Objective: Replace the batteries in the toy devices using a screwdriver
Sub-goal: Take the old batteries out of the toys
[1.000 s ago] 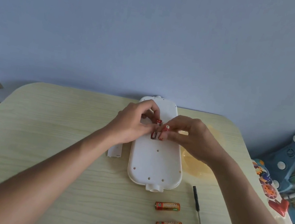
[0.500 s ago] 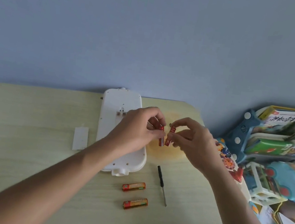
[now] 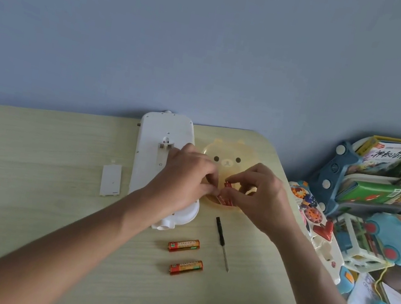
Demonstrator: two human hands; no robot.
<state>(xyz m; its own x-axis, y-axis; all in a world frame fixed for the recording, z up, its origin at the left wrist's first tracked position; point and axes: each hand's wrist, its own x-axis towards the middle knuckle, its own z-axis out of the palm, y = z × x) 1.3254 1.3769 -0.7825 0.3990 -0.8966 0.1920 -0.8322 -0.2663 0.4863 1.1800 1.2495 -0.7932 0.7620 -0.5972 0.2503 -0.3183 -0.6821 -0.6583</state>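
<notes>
Nearest, two batteries [image 3: 185, 256] lie crosswise on the table [image 3: 27, 197], the screwdriver [image 3: 222, 243] just right of them, pointing nearward. Beyond, left hand [image 3: 184, 181] and right hand [image 3: 258, 196] each pinch a used battery [image 3: 225, 193] over the yellow dish [image 3: 231, 154]. The toy [image 3: 157, 150], compartment open, lies leftward, nearer the left hand.

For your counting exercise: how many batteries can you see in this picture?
4: two lying on the table, battery and battery; two held over the yellow dish, one upright, another lower. Hands may hide more.
</notes>
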